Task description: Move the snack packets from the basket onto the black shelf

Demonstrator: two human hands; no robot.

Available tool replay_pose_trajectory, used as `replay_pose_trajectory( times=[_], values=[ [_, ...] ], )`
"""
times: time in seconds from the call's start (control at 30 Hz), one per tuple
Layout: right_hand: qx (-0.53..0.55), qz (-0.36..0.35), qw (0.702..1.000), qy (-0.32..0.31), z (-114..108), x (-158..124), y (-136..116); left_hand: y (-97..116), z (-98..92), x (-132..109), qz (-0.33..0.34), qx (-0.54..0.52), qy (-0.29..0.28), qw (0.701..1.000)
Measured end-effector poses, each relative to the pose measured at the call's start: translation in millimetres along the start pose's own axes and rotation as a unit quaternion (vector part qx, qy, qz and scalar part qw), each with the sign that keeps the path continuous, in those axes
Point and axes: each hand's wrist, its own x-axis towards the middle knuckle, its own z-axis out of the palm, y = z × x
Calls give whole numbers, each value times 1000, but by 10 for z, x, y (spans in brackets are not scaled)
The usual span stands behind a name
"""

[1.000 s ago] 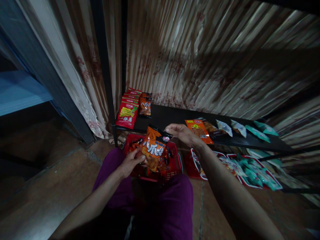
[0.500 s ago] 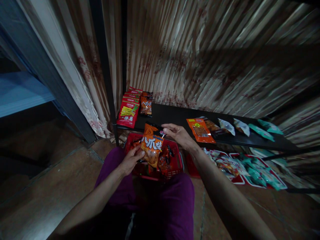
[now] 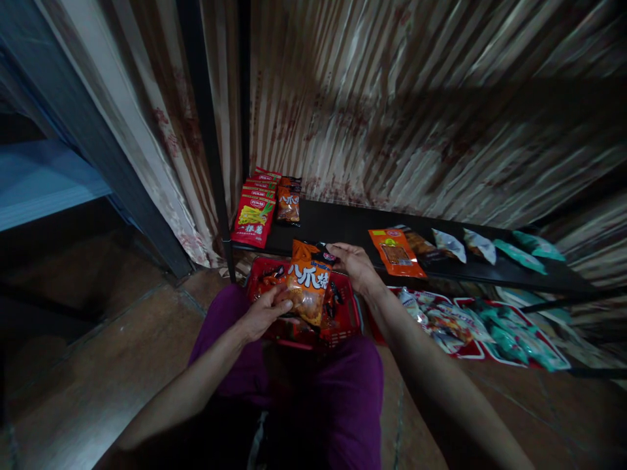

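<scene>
An orange snack bag [image 3: 307, 287] with black ends and large white lettering is held upright over a red basket. My left hand [image 3: 267, 310] grips its lower left side, thumb in front. At its upper right corner, my right hand [image 3: 355, 264] pinches the black edge. Beneath it, the red basket [image 3: 351, 320] between my knees contains more orange and black bags [image 3: 269, 277], partly covered by the held one and my left hand.
A black shelf [image 3: 337, 225] runs behind the basket. On it lie red packets [image 3: 252, 222], matching orange bags [image 3: 289, 204], a flat orange packet [image 3: 396, 251], white bags [image 3: 448, 245] and green bags [image 3: 519, 256]. Below right, baskets hold white-and-red bags [image 3: 448, 323] and green bags [image 3: 514, 333]. A black post [image 3: 208, 130] rises at left.
Both hands have shifted slightly right with the orange snack bag, which now stands more upright. The whole view has turned a little, moving the shelf goods slightly right.
</scene>
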Motion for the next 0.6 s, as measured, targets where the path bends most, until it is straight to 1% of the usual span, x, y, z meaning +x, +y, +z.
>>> replay_pose_trajectory(
  times=[0.13,0.2,0.27,0.37,0.5,0.57,0.6],
  values=[
    [48,-11,998,-28,44,-69,63,23,36,26,2,-1,15,1000],
    [86,-16,996,-17,68,-160,119,29,50,61,12,7,39,999],
    [113,-7,994,1,87,-285,203,36,58,107,24,8,73,997],
    [136,18,991,4,115,-515,380,46,67,194,42,-5,123,992],
    [181,43,983,-2,211,-801,622,37,108,328,66,-28,163,984],
    [206,49,977,-7,298,-892,701,17,152,391,74,-36,179,980],
    [219,46,975,0,346,-919,726,5,178,419,77,-38,191,978]
  ],
)
